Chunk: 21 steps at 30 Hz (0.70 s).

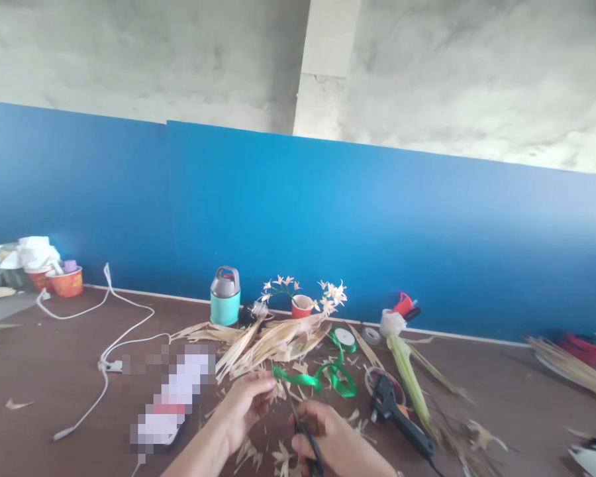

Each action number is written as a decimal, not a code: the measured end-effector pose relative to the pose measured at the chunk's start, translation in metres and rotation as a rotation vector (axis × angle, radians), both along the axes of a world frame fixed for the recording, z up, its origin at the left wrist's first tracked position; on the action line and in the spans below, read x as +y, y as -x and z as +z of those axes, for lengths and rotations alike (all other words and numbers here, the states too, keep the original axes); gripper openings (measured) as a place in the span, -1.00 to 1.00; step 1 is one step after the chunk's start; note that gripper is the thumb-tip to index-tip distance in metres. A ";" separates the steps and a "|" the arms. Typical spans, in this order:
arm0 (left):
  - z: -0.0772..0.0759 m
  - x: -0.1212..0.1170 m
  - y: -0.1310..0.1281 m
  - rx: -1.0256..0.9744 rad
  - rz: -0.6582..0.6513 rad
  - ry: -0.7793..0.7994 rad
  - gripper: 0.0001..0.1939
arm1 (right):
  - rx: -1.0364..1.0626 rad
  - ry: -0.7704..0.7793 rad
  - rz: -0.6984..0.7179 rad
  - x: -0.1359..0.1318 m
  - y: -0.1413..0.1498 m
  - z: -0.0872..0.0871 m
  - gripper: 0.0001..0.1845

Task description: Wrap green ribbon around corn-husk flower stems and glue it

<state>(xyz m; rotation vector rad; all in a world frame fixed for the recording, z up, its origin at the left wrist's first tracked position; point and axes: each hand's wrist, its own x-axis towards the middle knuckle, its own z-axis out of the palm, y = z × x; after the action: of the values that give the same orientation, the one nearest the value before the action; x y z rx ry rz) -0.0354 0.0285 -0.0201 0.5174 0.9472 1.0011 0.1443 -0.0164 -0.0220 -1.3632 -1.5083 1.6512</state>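
Between the thumb and fingers of my left hand (252, 401) is the end of a green ribbon (305, 380). The ribbon trails right in loops toward its white-centred spool (345, 338). My right hand (328, 434) grips black-handled scissors (308, 437), their blades pointing up toward the ribbon near my left fingertips. Whether the blades touch the ribbon I cannot tell. Just beyond my hands lies a pile of dried corn husks (273, 344). Husk scraps and a small star-shaped husk piece (283, 457) are scattered below them.
A black glue gun (400, 417) lies to the right, beside green husk stalks (412, 377). Behind stand a teal flask (225, 297) and a red cup (302, 306) with husk flowers (332, 295). A white cable (110, 331) and a blurred-out object (173, 401) lie left.
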 end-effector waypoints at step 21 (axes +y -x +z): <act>0.000 -0.006 -0.003 -0.091 -0.082 0.078 -0.85 | -0.167 -0.308 0.003 -0.004 0.010 0.017 -0.85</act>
<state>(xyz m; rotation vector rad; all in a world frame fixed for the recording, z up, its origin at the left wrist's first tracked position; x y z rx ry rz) -0.0320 0.0230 -0.0200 0.4387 0.8732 0.9033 0.1340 -0.0206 -0.0051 -1.3522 -1.7743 1.2660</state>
